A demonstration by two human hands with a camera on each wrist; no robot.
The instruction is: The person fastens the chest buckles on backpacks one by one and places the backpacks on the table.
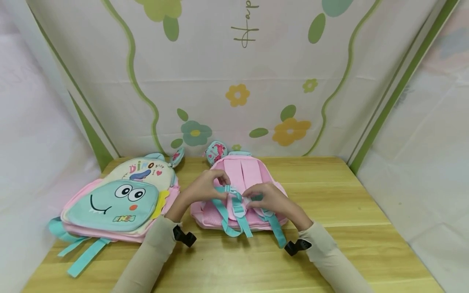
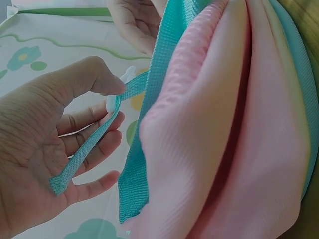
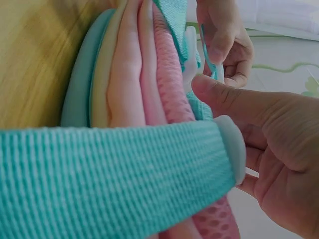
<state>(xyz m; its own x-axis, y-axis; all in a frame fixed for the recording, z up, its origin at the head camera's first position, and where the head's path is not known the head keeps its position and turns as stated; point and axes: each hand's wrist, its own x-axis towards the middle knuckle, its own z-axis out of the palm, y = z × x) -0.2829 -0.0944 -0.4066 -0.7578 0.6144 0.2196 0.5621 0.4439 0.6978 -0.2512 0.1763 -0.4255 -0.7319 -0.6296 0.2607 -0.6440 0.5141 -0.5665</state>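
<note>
A pink backpack point(image 1: 253, 171) lies on the table with its straps up and mesh back panel showing. My left hand point(image 1: 209, 186) pinches a white buckle piece point(image 2: 110, 103) on a narrow teal strap point(image 2: 88, 144), whose loose end hangs over the palm. Opposite, my right hand point(image 1: 269, 199) has thumb and fingers curled at another white buckle piece point(image 3: 190, 62) by the shoulder straps; its fingertips are partly hidden. A wide teal strap point(image 3: 114, 174) with a white slider point(image 3: 232, 149) passes in front of the right hand in the right wrist view.
Left of my hands lies a second backpack point(image 1: 110, 203) with a dinosaur face, its teal straps point(image 1: 88, 258) trailing toward me. A small round pouch point(image 1: 217, 151) sits at the pink backpack's top. The wooden table point(image 1: 348, 228) meets a flower-printed cloth wall point(image 1: 234, 61) behind.
</note>
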